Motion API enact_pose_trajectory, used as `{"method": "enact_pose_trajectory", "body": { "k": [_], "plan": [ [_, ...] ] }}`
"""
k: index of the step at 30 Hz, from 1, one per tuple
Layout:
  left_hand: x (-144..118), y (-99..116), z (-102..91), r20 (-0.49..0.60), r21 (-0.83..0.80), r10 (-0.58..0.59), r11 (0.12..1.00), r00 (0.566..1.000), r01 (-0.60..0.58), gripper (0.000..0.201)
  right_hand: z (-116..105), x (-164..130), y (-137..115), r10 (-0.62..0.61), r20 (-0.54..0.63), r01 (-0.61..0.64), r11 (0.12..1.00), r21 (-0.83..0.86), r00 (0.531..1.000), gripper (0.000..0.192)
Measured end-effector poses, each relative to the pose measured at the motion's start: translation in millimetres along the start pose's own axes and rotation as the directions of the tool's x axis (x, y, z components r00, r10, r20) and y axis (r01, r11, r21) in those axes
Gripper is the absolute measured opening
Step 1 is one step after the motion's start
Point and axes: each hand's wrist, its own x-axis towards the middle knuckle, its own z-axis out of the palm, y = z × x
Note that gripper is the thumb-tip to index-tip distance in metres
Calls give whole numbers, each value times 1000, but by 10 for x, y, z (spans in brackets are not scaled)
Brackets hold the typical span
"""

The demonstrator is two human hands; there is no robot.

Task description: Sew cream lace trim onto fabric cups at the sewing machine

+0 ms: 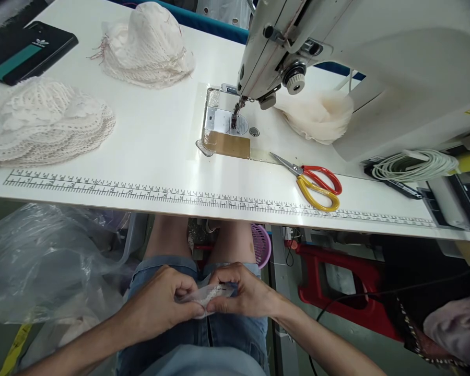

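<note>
My left hand (162,303) and my right hand (245,292) meet over my lap, below the table's front edge. Both pinch one small piece of white lace fabric (206,298), which is mostly hidden between the fingers. Above, on the white sewing table (156,141), a sewing machine (337,62) stands at the right with its needle and presser foot (234,117) over the metal plate. Stacks of white lace pieces (43,122) lie at the left and a lace cap shape (149,44) at the back.
Red and yellow scissors (317,183) lie right of the needle plate. A black phone (21,52) sits at the far left corner, a coiled white cable (413,166) at the right. A clear plastic bag (43,261), a purple basket (261,243) and a red stool (337,284) are under the table.
</note>
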Motion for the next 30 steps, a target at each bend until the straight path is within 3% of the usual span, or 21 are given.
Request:
{"method": "enact_pose_trajectory", "body": {
  "k": [16,21,25,30],
  "plan": [
    [-46,-78,-56,75,-46,-21,999,997,25,26,35,-4,8,104,15,-105,988,113,994,36],
    [-6,-17,-23,98,-106,22,994,995,-11,20,62,-12,40,24,21,-24,1000,-15,999,30],
    [37,-2,31,44,-119,3,993,999,3,33,52,-35,0,52,12,-51,995,-91,999,24],
    [64,-70,60,97,-253,4,967,995,20,23,26,-51,-30,100,-6,-100,994,34,995,24]
  ]
}}
